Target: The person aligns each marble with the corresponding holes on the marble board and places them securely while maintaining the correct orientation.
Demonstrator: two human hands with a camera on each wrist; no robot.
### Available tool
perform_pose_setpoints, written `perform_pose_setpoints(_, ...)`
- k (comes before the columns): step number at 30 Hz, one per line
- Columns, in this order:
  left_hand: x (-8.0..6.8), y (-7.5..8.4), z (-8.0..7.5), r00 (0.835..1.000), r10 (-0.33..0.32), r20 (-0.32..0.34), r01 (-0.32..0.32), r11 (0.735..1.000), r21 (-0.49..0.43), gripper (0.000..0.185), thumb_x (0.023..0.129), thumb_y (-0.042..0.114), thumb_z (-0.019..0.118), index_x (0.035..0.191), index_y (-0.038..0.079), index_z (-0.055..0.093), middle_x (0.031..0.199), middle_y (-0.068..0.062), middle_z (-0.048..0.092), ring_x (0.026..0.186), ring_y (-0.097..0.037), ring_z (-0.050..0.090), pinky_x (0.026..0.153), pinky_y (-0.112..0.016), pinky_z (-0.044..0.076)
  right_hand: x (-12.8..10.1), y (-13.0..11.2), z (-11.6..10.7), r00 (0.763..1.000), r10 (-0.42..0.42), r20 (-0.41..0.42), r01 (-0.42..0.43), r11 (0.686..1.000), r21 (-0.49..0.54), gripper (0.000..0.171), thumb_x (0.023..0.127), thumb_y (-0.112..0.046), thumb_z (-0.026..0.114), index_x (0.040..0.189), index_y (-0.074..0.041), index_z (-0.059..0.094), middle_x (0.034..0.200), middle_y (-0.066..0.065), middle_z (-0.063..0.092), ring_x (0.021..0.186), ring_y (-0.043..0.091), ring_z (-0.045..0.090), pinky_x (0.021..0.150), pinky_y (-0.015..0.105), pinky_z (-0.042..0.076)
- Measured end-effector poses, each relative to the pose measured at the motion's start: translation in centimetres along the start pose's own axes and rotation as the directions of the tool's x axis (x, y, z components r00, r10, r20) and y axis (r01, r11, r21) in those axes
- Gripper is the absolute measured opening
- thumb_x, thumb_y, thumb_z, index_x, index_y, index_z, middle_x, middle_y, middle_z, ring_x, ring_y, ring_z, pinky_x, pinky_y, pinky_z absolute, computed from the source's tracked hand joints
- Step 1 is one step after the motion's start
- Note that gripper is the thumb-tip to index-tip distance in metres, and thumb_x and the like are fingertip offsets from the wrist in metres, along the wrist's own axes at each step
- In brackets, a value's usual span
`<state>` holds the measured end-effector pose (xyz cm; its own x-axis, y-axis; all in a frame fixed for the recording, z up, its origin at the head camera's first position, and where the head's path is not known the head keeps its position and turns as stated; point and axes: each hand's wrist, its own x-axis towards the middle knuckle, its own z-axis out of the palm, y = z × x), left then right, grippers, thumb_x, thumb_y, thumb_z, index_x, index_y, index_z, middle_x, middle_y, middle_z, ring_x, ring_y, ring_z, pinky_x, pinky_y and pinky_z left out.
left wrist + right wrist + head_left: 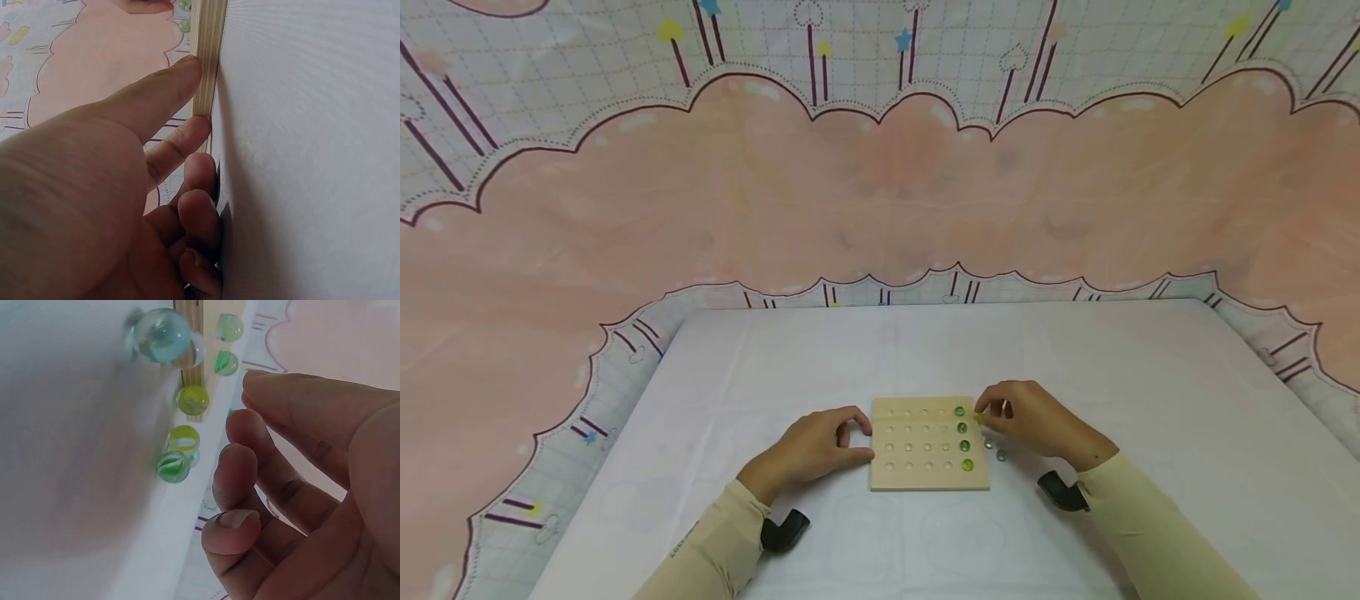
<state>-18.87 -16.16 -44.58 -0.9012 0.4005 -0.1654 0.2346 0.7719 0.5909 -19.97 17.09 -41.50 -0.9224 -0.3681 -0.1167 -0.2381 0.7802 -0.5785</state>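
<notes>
Two hands flank the wooden peg board (928, 443) on the white table (1150, 400), and the left hand (816, 450) braces its edge, forefinger and thumb pressed flat, likely steadying it. Right hand (1037, 421) hovers at the far corner, fingers loosely curled, nothing pinched. Four green marbles (962, 437) fill the right column; loose marbles (995, 450) wait just beside.

Board (917, 446) centred on table (1150, 400), marbles (962, 437) in its right column (loose ones (995, 450) beside)
</notes>
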Motion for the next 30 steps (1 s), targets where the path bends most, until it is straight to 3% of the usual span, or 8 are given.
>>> perform_pose_setpoints(30, 0.0, 0.1, -0.1, 1.000, -0.004, 0.011, 0.005, 1.000, -0.015, 0.028, 0.084, 0.045, 0.078, 0.104, 0.033, 0.063, 0.072, 0.008, 0.053, 0.063, -0.009, 0.046, 0.061, -0.025, 0.035, 0.6, 0.7, 0.9, 0.999, 0.038, -0.009, -0.038, 0.999, 0.001, 0.015, 0.088, -0.002, 0.070, 0.099, -0.011, 0.074, 0.083, -0.001, 0.062, 0.078, 0.015, 0.054, 0.068, 0.027, 0.046)
